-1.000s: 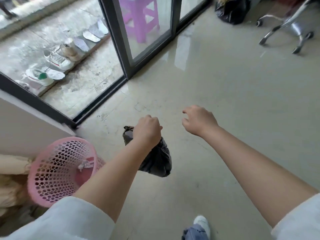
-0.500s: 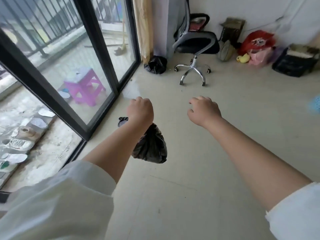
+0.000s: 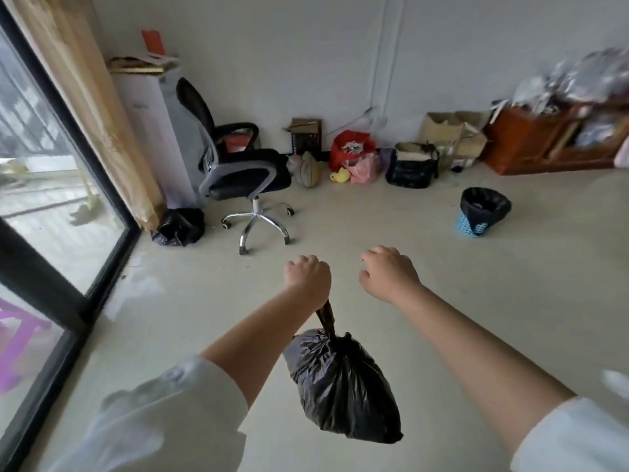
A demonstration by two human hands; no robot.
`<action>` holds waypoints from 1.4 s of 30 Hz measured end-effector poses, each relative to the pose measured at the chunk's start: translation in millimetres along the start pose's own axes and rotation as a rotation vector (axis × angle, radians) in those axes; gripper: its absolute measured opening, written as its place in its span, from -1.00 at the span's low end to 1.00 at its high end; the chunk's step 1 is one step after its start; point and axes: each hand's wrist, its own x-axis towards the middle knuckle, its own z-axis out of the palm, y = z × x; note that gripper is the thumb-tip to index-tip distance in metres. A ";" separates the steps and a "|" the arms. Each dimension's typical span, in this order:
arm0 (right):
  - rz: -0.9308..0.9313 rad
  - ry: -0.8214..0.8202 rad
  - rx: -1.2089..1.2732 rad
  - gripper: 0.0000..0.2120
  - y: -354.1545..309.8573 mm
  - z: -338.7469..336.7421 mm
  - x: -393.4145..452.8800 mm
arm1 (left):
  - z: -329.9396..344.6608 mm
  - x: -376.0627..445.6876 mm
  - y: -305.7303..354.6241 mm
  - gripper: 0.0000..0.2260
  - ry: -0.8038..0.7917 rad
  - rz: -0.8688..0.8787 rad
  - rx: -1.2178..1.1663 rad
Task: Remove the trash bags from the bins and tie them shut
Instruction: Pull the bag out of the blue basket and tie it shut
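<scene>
Tied bag in hand, view now lifted to the next bin.

The left hand (image 3: 308,279) fingers stay curled round the neck of the tied black bag (image 3: 343,386) hanging above the floor; the right hand (image 3: 388,274) hangs loosely curled, holding nothing. The pink bin has dropped from view; ahead stand another tied bag (image 3: 180,226) and a still-lined blue bin (image 3: 483,216), likely next.

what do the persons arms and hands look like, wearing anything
Both forearms are bare from wrist to near the elbow. Each arm wears a loose white sleeve pushed up: the left sleeve bunches in soft folds, the right sleeve ends in a plain edge. The left hand and right hand are bare too: no gloves, and no rings, watch or bracelet visible from this angle.
</scene>
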 end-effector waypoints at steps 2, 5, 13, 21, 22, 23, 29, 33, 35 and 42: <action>0.067 0.007 0.003 -0.68 36.5 -4.8 28.4 | -14.1 45.2 26.8 -0.67 -0.003 0.086 -0.034; 0.151 0.006 0.002 -0.68 94.2 -8.8 66.2 | -30.9 108.8 68.5 -0.67 -0.006 0.194 -0.046; 0.269 0.055 0.074 -0.69 268.9 -13.9 193.2 | -64.2 299.0 182.1 -0.67 -0.020 0.304 -0.003; 0.251 -0.007 0.042 -0.69 443.8 -30.4 347.3 | -107.2 498.7 272.8 -0.67 -0.051 0.196 -0.017; 0.250 -0.014 0.041 -0.69 459.1 -32.3 364.2 | -112.4 518.2 280.3 -0.67 -0.051 0.185 -0.023; 0.245 -0.022 0.038 -0.69 477.9 -34.2 386.1 | -117.4 543.2 290.4 -0.68 -0.055 0.172 -0.030; 0.221 -0.077 0.017 -0.68 576.5 -39.4 521.2 | -141.7 698.2 350.0 -0.70 -0.070 0.154 -0.054; 0.255 -0.105 0.036 -0.67 642.5 -44.8 609.1 | -154.7 799.9 396.8 -0.72 -0.103 0.200 -0.058; 0.272 -0.107 0.055 -0.67 672.6 -49.2 644.1 | -159.7 842.5 420.1 -0.73 -0.121 0.216 -0.063; 0.259 -0.143 0.088 -0.69 797.5 -49.1 771.6 | -172.4 993.9 495.3 -0.73 -0.179 0.150 -0.071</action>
